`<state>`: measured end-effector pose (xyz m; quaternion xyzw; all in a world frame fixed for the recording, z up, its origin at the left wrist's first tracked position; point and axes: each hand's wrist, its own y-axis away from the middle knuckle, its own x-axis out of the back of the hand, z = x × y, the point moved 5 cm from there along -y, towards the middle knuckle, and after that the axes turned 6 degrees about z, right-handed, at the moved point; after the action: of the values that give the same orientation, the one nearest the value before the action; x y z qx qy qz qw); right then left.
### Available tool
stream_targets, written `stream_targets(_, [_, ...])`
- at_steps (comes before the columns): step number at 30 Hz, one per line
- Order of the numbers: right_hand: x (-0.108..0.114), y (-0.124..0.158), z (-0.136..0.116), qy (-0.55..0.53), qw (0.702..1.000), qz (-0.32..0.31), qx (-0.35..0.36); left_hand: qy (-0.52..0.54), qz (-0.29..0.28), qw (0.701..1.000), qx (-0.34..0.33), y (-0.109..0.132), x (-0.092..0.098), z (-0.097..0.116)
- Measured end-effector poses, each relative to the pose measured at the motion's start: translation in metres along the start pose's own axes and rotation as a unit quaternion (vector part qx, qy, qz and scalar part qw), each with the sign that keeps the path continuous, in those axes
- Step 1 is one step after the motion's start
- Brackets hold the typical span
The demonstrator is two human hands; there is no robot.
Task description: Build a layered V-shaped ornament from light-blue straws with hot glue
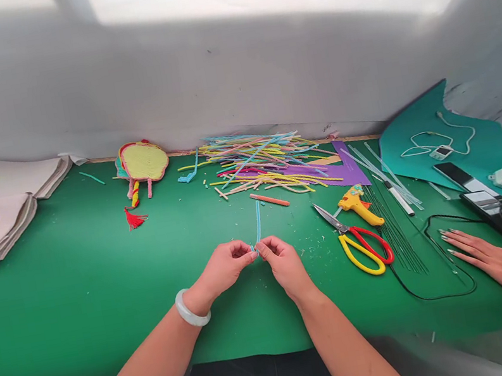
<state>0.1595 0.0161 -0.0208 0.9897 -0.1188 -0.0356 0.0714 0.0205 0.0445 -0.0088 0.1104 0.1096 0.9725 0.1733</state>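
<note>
Near the middle of the green table, my left hand (228,269) and my right hand (288,265) meet, each pinching the lower end of a light blue pipe cleaner strip (258,220). Its upper part sticks up and away from my fingers; the bit between the fingertips is mostly hidden. Just beyond it lies an orange-red stick (270,200). To the right of my right hand are scissors (356,241) with one yellow and one red handle, and a yellow hot glue gun (360,205).
A heap of coloured pipe cleaners (260,157) lies at the back on purple card (348,165). Back left are a yellow fuzzy craft piece (145,162) and paper stacks (4,181). Green wires (396,234), phones (465,178) and a co-worker's hand (494,259) are at right.
</note>
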Motion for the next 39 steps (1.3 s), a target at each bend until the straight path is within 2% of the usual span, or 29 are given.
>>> stream_targets(17, [0.0006,0.0011,-0.0025,0.013,1.000,-0.012,0.003,0.014,0.008,1.000,-0.004,-0.0003,0.0007,0.0003])
stream_targets(39, [0.0066,-0.0026,-0.0002,-0.013,0.998,0.051,0.020,0.028,0.018,0.999,-0.005,0.0019,-0.0010,0.0082])
